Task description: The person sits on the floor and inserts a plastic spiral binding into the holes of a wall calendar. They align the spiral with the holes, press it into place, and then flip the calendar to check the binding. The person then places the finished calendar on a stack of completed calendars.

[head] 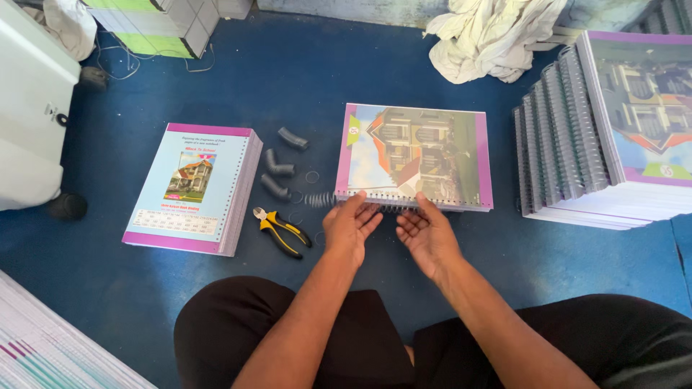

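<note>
Both hands sit at the near edge of the notebook (414,155), which lies flat on the blue floor (303,79) in front of the seated person. It looks like the binding step: a wire coil (321,199) sticks out left of the punched edge and runs along it under the fingertips. The left hand (351,225) has its fingers loosely spread, tips resting on the coil at the edge; the right hand (427,234) is open too, fingers slightly curled and touching the same edge, pinching nothing. Judging from this, the next move calls for rolling the coil further through the holes. Pliers (281,230) lie just left of the left hand.
</note>
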